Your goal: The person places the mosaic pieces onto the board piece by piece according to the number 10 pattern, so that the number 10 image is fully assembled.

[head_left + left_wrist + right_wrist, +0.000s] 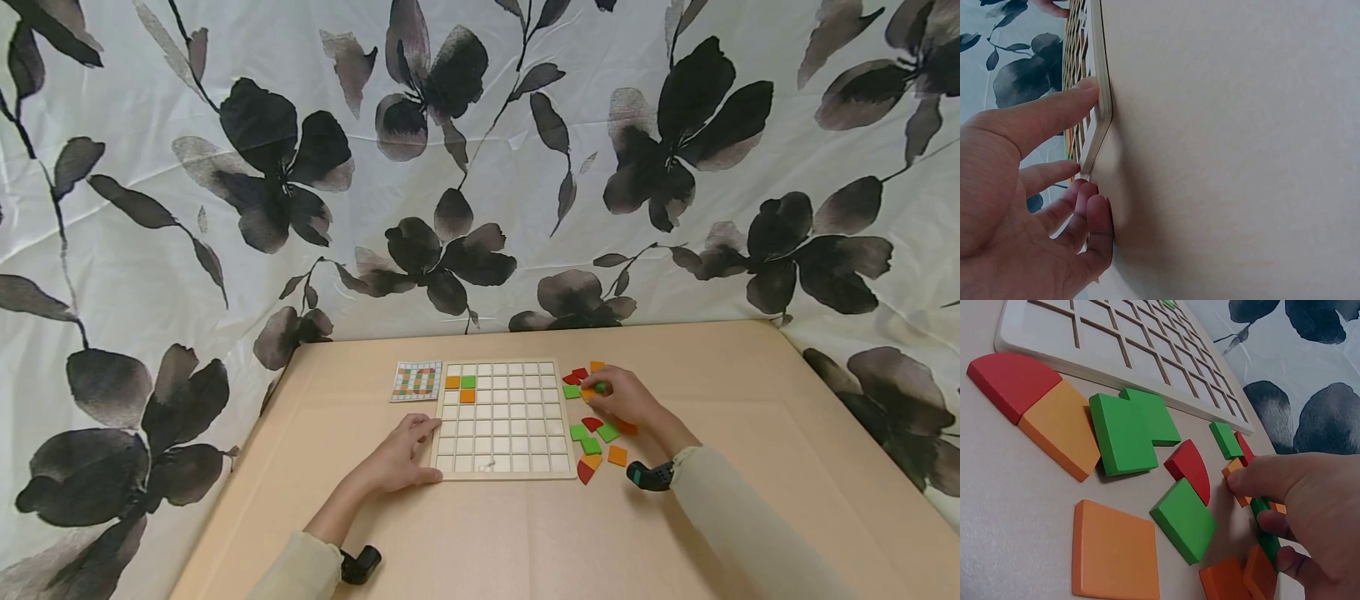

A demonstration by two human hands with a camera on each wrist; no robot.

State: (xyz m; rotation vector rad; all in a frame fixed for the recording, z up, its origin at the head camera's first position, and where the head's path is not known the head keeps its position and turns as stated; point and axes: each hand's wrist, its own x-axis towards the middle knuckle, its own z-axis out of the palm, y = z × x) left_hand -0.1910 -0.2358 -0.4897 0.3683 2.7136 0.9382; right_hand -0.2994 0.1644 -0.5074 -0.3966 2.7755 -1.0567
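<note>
A pale wooden grid board [504,423] lies on the table, with orange square [453,382], green square [468,382] and a second orange square [467,396] in its upper left cells. Against its left edge rests my left hand [401,454]; the left wrist view shows the thumb touching the rim and the other fingers loosely bent beside the corner. Right of the board, my right hand [626,397] pinches an orange piece [1237,481] at the fingertips. A green piece [1264,532] sits under its other fingers, partly hidden.
Loose flat pieces lie along the board's right side: green squares [1124,434], a red quarter-round [1013,381], an orange square [1115,550] and several others. A printed pattern card [416,381] is left of the board. Floral cloth [442,250] hangs behind the table.
</note>
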